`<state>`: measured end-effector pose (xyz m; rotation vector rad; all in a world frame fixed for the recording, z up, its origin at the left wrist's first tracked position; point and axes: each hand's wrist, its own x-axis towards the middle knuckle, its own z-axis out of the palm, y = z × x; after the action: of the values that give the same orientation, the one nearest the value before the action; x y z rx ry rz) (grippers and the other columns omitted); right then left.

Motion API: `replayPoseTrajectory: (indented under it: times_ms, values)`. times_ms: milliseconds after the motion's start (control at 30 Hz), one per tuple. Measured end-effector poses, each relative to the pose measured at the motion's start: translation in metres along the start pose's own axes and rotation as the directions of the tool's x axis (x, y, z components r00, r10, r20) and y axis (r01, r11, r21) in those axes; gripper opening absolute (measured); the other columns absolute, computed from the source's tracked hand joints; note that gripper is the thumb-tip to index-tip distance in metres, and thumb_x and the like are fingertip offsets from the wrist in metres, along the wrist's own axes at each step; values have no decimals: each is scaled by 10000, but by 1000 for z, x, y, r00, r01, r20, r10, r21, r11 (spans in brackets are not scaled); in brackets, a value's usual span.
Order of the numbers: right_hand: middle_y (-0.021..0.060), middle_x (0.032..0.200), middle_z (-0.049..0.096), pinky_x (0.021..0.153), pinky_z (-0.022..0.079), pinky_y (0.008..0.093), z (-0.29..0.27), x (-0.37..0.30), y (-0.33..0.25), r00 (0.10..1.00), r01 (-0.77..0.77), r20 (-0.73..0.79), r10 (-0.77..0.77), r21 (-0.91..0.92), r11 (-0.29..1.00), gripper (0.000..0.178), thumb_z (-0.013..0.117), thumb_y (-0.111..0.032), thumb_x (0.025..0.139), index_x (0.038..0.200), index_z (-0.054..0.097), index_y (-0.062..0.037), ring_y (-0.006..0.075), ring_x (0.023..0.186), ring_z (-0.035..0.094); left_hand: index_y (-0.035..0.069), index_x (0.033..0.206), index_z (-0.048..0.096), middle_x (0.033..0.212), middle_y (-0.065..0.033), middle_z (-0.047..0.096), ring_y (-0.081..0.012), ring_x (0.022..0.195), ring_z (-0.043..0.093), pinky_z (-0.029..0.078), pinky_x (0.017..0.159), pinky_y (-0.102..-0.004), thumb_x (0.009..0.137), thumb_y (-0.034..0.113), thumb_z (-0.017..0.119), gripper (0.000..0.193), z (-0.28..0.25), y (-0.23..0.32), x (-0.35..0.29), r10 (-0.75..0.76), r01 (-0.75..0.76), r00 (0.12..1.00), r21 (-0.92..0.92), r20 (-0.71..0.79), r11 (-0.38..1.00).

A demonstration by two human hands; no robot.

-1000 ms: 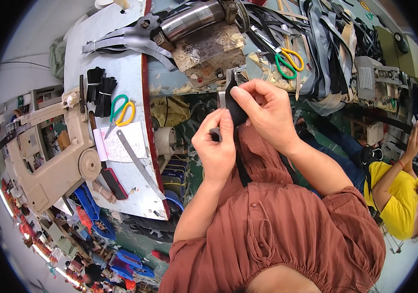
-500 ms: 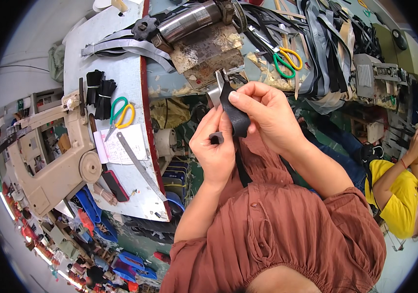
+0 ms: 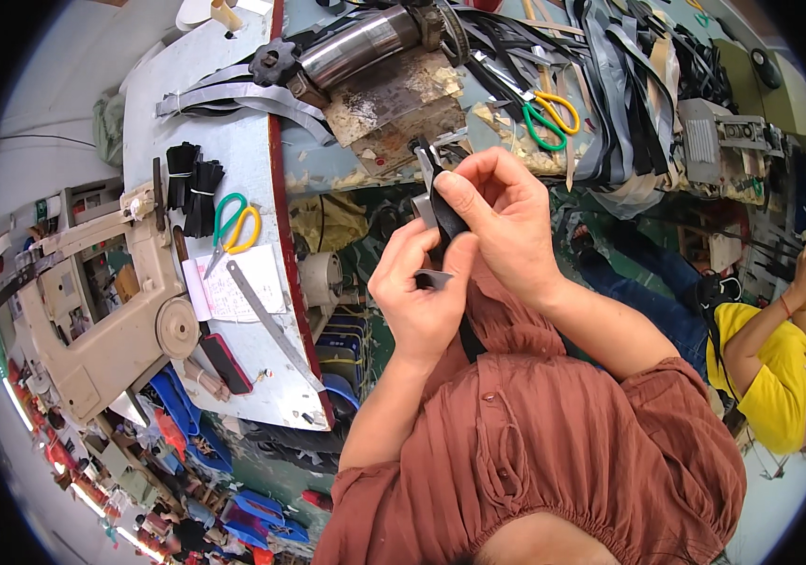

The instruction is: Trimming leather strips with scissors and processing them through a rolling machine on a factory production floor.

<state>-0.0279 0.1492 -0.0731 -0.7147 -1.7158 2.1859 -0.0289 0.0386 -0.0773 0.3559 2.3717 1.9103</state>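
Observation:
Between my hands is a black leather-like strip [image 3: 447, 223], its upper end at a narrow metal guide [image 3: 428, 160] on the machine's front edge. My right hand [image 3: 511, 226] pinches the strip from the right, thumb on top. From the left, my left hand [image 3: 422, 301] is closed on its lower part, thumb against fingers. A dark grey end [image 3: 433, 280] sticks out below the left fingers; whether it belongs to the same strip I cannot tell. Just above the left fingertips sits a small shiny metal plate [image 3: 425, 209]. Fingers hide much of the strip.
Beyond my hands stands a machine with a steel roller [image 3: 361, 47]. Scissors [image 3: 546, 121] and piled strips [image 3: 610, 94] lie to its right. The white table [image 3: 262, 381] at left bears more scissors [image 3: 235, 224], a notepad, a metal ruler and a phone. A person in yellow [image 3: 770, 377] works at far right.
My left hand has shifted slightly right, closer to my right hand. Less of the black strip shows between them, and its broad hanging part is now gathered in the fingers.

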Motion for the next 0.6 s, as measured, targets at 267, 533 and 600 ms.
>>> replayPoseTrajectory:
  times_ms: [267, 533, 600]
  values:
    - [-43, 621, 543, 522, 378, 183, -17, 30, -15, 975, -62, 213, 63, -11, 998, 235, 593, -215, 888, 818, 647, 2, 17, 589, 483, -38, 756, 626, 799, -108, 618, -86, 556, 516, 387, 503, -218, 804, 67, 679, 127, -3, 3, -7, -97, 100, 993, -51, 62, 994]
    - [-31, 569, 507, 438, 355, 210, -11, 35, -8, 993, 39, 120, -15, -196, 980, 265, 560, -207, 912, 753, 574, 6, 26, 498, 456, -30, 757, 591, 751, -76, 605, -62, 550, 447, 351, 492, -215, 824, 120, 689, 191, 9, -14, -13, -126, 124, 992, -72, -13, 990]
    - [-27, 562, 507, 433, 356, 214, -12, 38, -6, 993, 45, 118, -18, -235, 971, 267, 562, -206, 911, 755, 574, 10, 28, 493, 456, -7, 820, 579, 736, -22, 579, -26, 572, 408, 310, 487, -180, 863, 116, 646, 147, 16, -9, -14, -288, 262, 953, -215, -98, 941]
